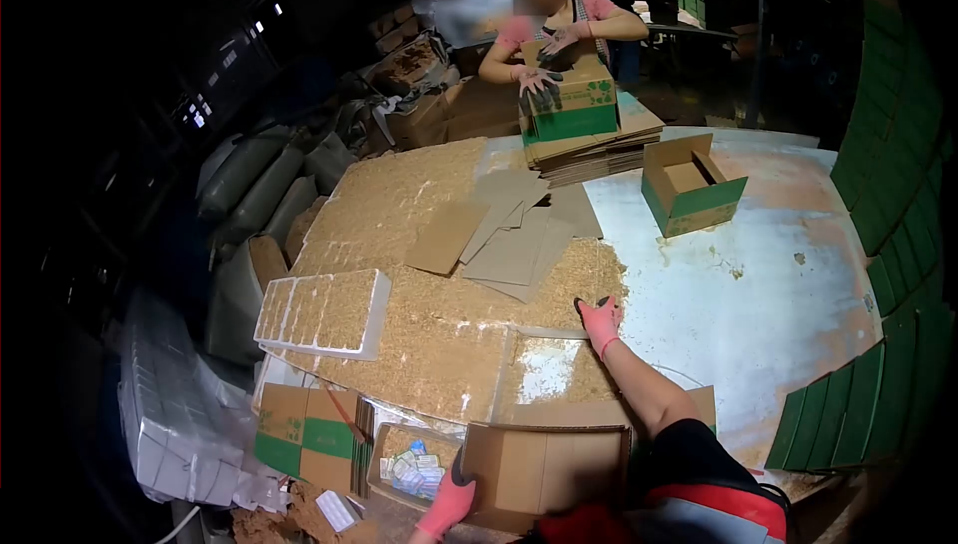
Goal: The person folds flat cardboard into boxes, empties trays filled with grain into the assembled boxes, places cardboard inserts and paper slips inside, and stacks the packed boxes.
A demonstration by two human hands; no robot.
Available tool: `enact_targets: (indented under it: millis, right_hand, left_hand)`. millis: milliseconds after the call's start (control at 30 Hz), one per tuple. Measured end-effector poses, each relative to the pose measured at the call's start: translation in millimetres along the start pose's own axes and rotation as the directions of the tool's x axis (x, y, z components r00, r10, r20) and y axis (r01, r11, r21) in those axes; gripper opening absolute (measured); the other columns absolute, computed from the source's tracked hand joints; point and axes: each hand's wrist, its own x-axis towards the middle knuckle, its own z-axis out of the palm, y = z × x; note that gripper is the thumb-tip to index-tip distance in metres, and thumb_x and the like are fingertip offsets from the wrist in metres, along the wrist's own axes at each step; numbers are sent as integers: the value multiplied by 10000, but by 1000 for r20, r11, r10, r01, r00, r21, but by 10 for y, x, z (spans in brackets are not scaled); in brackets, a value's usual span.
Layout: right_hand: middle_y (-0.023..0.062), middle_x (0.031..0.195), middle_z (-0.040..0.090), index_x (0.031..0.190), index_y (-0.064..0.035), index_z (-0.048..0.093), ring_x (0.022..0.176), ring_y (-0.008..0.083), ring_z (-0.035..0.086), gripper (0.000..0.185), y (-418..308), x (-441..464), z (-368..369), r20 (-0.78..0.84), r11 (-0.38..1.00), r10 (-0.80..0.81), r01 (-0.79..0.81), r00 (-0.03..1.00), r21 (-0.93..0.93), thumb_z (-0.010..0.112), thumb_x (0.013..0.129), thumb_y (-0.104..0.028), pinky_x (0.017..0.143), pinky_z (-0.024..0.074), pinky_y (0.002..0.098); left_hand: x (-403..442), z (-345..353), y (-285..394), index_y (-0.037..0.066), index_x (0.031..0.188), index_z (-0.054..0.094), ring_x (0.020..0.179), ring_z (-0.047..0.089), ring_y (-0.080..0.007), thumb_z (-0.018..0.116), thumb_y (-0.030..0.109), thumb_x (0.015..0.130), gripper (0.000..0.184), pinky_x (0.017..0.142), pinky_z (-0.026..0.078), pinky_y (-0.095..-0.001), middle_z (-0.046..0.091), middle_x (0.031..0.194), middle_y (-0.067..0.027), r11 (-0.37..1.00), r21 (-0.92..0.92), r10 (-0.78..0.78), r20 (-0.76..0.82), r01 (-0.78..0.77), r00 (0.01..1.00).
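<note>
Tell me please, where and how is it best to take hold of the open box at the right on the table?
Grip the open box by its left and right walls, left hand and right hand coming from above, thumbs inside. It stands mouth up, so both walls look reachable.

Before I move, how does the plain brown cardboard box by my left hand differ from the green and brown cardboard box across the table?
The near box shows mostly its plain brown inside; the far box shows a green outer panel.
The near box has your left hand at its side; the far box has no hand on it.
Both are open.
</note>
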Motion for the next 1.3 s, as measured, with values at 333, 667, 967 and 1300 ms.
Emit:
enact_targets:
  millis: [333, 667, 967, 1300]
  right_hand:
    - [89, 1151, 612, 1358, -26, 482, 995, 178, 594, 561, 163, -237, -789, 371, 693, -242, -108, 897, 712, 684, 848, -143, 828, 498, 301]
    - [61, 1221, 610, 1405, 34, 441, 1056, 107, 565, 564, -629, -2557, -3348, 542, 901, -400, 210, 739, 379, 610, 890, -121, 924, 447, 243]
    - [86, 1221, 642, 1287, -5, 587, 1097, 134, 548, 442, -192, -2864, -3102, 884, 899, -234, 436, 404, 39, 618, 904, -224, 980, 410, 281]
    - [170, 1108, 545, 1060, -50, 567, 1003, 354, 573, 404, 13, -3512, -1920, 774, -43, -486, 874, 405, -484, 725, 754, -261, 849, 469, 449]
  left_hand:
    - [-65, 149, 329, 26, 1409, 418, 1235, 536, -277, 508, 54, 868, 549, 1014, 421, -353, 574, 1298, -192, 998, 39, 46, -30, -45, 998]
    - [419, 165, 67, 54, 1332, 515, 1060, 607, -199, 501, 172, 956, 394, 911, 486, -326, 636, 1176, -102, 939, -343, 94, 170, -30, 981]
    - [482, 115, 232, 70, 1182, 595, 812, 514, -81, 478, 353, 999, 357, 709, 441, -268, 596, 912, 16, 838, -446, 494, 378, -314, 783]
    - [289, -136, -3, 2, 1391, 407, 1185, 531, -422, 478, 197, 935, 502, 1003, 434, -443, 565, 1250, -287, 967, 127, 187, 247, -223, 951]
